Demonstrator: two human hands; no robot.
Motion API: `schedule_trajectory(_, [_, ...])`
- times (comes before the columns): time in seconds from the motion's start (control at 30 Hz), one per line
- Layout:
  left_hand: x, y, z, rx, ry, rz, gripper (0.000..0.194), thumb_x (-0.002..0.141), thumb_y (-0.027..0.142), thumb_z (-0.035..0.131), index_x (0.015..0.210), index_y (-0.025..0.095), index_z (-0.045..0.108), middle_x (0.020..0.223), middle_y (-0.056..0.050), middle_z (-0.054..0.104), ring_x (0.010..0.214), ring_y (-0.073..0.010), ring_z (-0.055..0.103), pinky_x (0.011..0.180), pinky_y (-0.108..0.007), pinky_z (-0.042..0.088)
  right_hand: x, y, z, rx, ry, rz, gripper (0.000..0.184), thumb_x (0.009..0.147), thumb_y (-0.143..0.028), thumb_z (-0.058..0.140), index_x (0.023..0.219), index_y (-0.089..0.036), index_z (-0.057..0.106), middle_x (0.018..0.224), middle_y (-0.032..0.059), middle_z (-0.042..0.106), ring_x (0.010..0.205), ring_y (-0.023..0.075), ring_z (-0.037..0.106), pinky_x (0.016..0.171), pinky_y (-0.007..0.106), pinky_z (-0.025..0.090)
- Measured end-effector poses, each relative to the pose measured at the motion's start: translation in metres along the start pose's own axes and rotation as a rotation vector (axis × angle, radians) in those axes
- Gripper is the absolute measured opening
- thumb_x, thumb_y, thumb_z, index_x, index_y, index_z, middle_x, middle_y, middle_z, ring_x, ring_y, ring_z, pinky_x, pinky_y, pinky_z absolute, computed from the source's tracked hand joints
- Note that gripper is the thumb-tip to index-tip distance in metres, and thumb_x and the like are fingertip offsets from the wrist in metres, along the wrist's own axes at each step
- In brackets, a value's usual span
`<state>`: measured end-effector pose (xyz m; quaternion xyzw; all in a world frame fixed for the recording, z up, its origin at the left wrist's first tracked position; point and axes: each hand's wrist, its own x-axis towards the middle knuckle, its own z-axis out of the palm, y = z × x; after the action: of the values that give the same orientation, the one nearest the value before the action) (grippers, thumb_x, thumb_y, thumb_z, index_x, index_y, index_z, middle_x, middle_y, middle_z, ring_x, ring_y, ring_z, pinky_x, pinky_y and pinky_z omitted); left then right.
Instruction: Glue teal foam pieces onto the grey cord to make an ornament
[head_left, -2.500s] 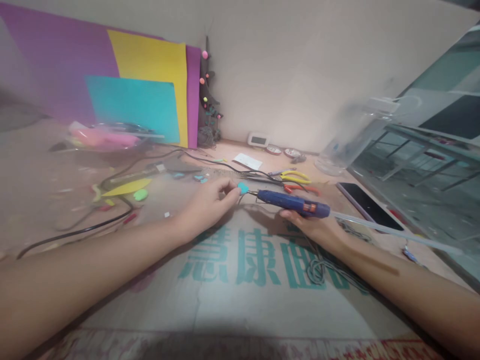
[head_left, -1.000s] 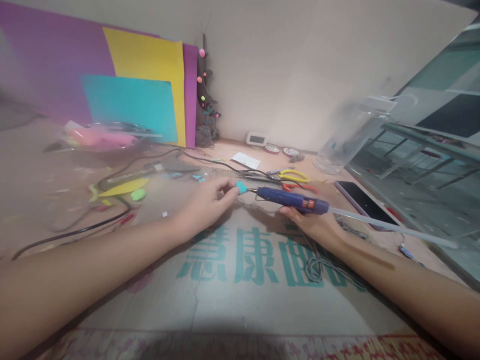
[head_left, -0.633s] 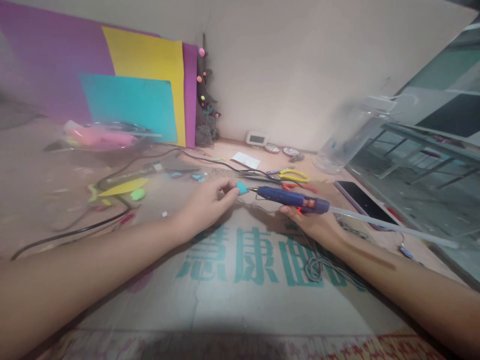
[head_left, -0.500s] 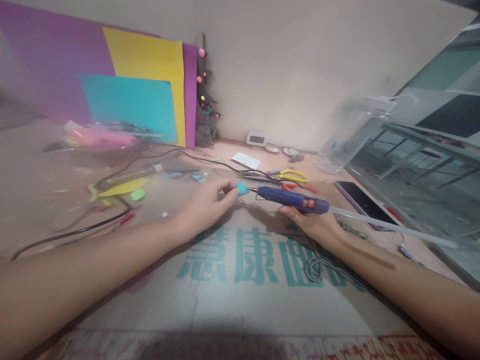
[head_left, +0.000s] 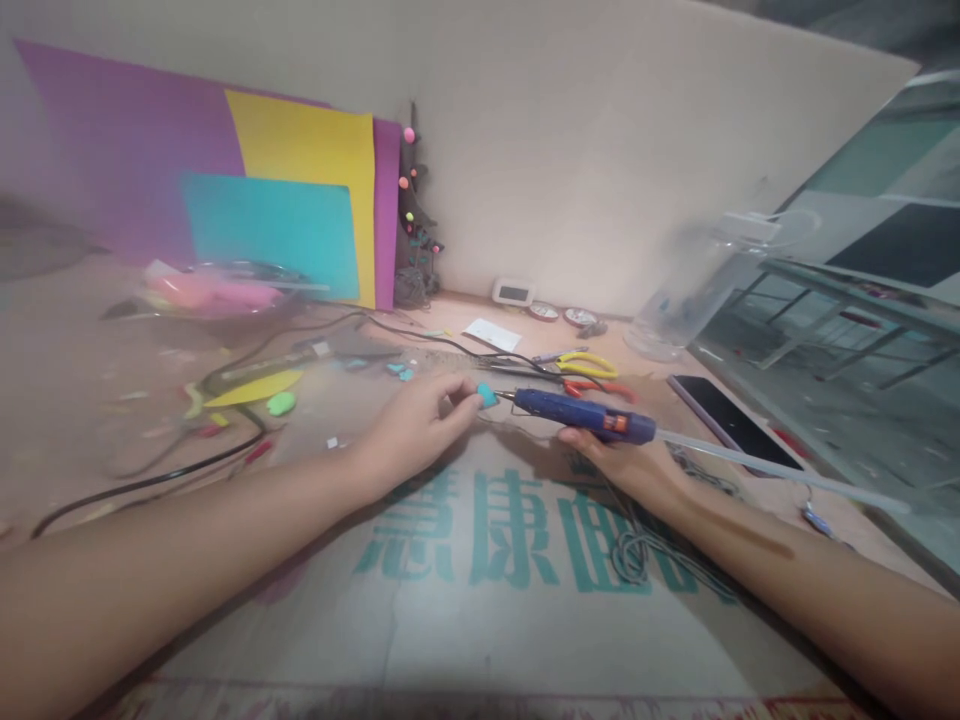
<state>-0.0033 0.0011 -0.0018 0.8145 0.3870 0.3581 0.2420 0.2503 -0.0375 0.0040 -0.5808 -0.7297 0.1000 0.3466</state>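
Between thumb and fingertips, my left hand point(head_left: 431, 415) pinches a small turquoise foam piece point(head_left: 487, 396). A dark blue hot glue gun point(head_left: 574, 411) is gripped in my right hand point(head_left: 619, 460), most of whose fingers are hidden under the gun's body. Its metal nozzle point(head_left: 506, 396) points left and reaches the turquoise piece; whether it touches cannot be made out. A long clear glue stick point(head_left: 772, 468) sticks out of the gun's back end. Both hands are just above a printed sheet point(head_left: 465, 630) with large green characters.
Yellow-handled pliers point(head_left: 589, 364), a red-handled tool point(head_left: 600, 390) and a phone point(head_left: 739, 425) lie beyond and right. Grey cable point(head_left: 637, 555) coils below my right wrist. Scraps and a yellow foam leaf point(head_left: 259, 387) lie left. A clear jug point(head_left: 675, 295) stands back right.
The camera view has tilted up a little, so everything sits lower in the picture. The turquoise piece has turned slightly in my left fingers; both hands keep their holds.
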Motion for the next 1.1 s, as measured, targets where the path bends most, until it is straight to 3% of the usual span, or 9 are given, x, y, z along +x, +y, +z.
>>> schedule_trajectory(0.33, [0.001, 0.0, 0.003, 0.015, 0.009, -0.006, 0.022, 0.09, 0.027, 0.047, 0.071, 0.018, 0.05, 0.074, 0.001, 0.056, 0.077, -0.0162, 0.052, 0.072, -0.028, 0.036, 0.002, -0.007, -0.001, 0.058, -0.065, -0.006, 0.026, 0.074, -0.043, 0.064, 0.063, -0.021, 0.054, 0.056, -0.0004, 0.056, 0.052, 0.0158, 0.052, 0.049, 0.028, 0.042])
schedule_trajectory(0.5, [0.0, -0.001, 0.004, 0.006, 0.016, -0.012, 0.022, 0.089, 0.027, 0.048, 0.069, 0.018, 0.05, 0.071, 0.001, 0.054, 0.073, -0.0158, 0.051, 0.068, -0.027, 0.035, 0.001, -0.004, 0.002, 0.036, -0.032, 0.005, 0.027, 0.073, -0.045, 0.062, 0.063, -0.022, 0.053, 0.057, 0.0003, 0.055, 0.053, 0.0168, 0.051, 0.049, 0.029, 0.041])
schedule_trajectory(0.83, [0.003, -0.007, 0.009, -0.089, 0.012, -0.081, 0.023, 0.09, 0.031, 0.046, 0.073, 0.018, 0.054, 0.071, 0.002, 0.057, 0.071, -0.0151, 0.052, 0.066, -0.026, 0.036, -0.002, 0.001, -0.005, 0.2, -0.121, -0.155, 0.029, 0.078, -0.047, 0.065, 0.074, -0.018, 0.061, 0.067, 0.0024, 0.063, 0.061, 0.017, 0.059, 0.056, 0.028, 0.045])
schedule_trajectory(0.97, [0.002, -0.004, 0.007, -0.082, 0.002, -0.083, 0.023, 0.089, 0.03, 0.047, 0.072, 0.018, 0.054, 0.07, 0.001, 0.058, 0.07, -0.0154, 0.053, 0.065, -0.026, 0.036, -0.003, -0.013, -0.014, 0.262, -0.064, -0.154, 0.03, 0.088, -0.047, 0.055, 0.082, -0.02, 0.066, 0.08, 0.0048, 0.068, 0.075, 0.0196, 0.064, 0.069, 0.03, 0.05])
schedule_trajectory(1.1, [0.001, -0.001, 0.007, -0.071, -0.012, -0.082, 0.022, 0.089, 0.029, 0.046, 0.071, 0.018, 0.054, 0.069, 0.0, 0.059, 0.07, -0.0158, 0.054, 0.064, -0.026, 0.037, -0.001, -0.032, -0.028, 0.334, 0.006, -0.122, 0.039, 0.093, -0.051, 0.043, 0.083, -0.023, 0.068, 0.082, 0.0038, 0.071, 0.076, 0.0195, 0.065, 0.072, 0.031, 0.052])
